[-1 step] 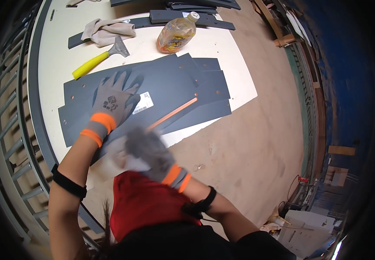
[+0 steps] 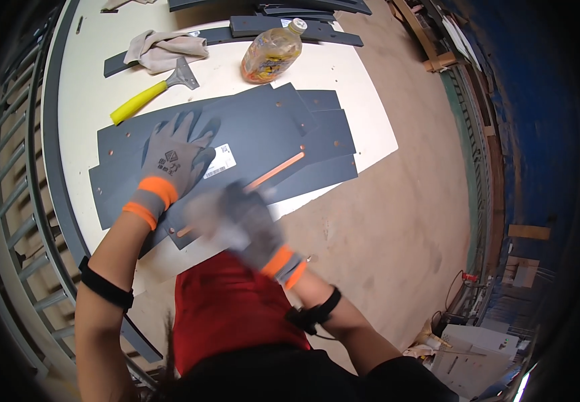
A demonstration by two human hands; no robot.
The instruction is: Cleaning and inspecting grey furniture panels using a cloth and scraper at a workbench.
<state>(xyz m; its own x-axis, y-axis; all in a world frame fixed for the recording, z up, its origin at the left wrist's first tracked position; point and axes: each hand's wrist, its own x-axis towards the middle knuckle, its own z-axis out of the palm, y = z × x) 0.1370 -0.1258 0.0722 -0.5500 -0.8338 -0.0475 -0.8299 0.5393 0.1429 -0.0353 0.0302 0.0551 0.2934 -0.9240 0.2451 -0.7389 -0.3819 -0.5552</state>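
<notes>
Dark grey flat panels (image 2: 250, 120) lie overlapped on a white table. My left hand (image 2: 175, 151), in a grey glove with an orange cuff, rests flat on the top panel with its fingers spread. A white label (image 2: 220, 161) shows beside its thumb. Smeared by motion, my right hand (image 2: 253, 218) is over the near edge of the panels, closed on a pale cloth (image 2: 204, 213). An orange-brown strip (image 2: 276, 171) runs along that near edge, partly hidden behind the right hand and the cloth.
Beyond the panels lie a scraper (image 2: 139, 102) with a yellow handle, a crumpled beige cloth (image 2: 163, 50) and a clear bottle (image 2: 272, 53) with a white cap. More dark strips (image 2: 297, 28) are at the far side. A metal rack (image 2: 19, 194) stands to the left.
My right hand has moved right and slightly away from me with the cloth, uncovering the strip's near left end. My left hand stays in place on the panel.
</notes>
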